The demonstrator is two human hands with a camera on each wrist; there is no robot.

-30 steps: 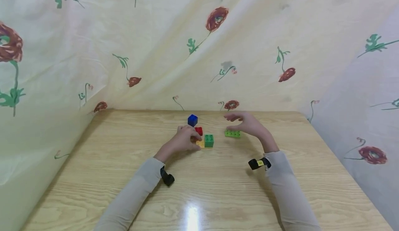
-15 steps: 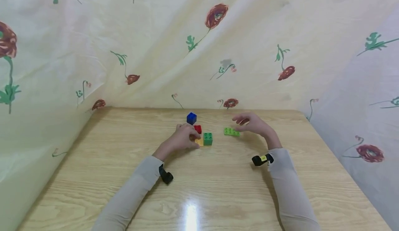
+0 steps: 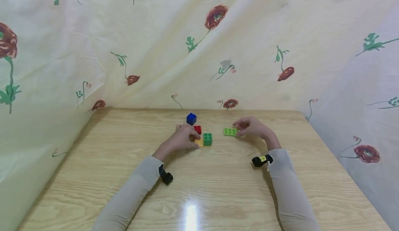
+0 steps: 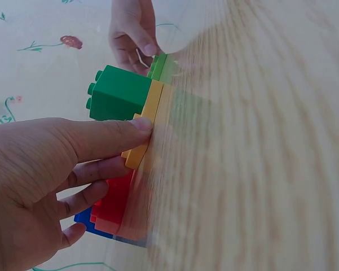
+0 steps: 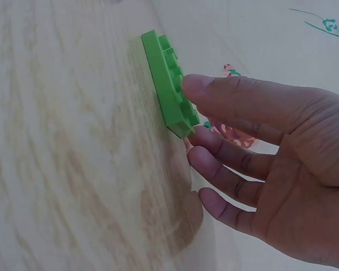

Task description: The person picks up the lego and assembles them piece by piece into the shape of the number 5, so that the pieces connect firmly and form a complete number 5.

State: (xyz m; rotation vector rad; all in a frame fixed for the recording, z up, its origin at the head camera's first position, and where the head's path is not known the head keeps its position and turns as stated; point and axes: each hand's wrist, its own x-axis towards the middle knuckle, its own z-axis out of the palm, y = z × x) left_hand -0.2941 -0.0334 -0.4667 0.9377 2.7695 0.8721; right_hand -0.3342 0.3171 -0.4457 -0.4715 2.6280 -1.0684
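filling the near scene: wood table (image 3: pixel 218 189). right hand (image 3: pixel 251 127) loosely spread, left hand (image 3: pixel 182 138) pinching. lime brick (image 3: pixel 230 131): long axis left-right, right end beside the nearer right hand, contact unclear; yellow brick (image 4: pixel 150 106), left of it, in left hand's pinch.

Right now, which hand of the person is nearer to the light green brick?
The right hand: it is at the right end of the light green brick. The left hand is farther away, to the left, pinching the yellow brick.

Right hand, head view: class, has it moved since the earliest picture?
Yes: the right hand has moved rightward, judged against the light green brick.
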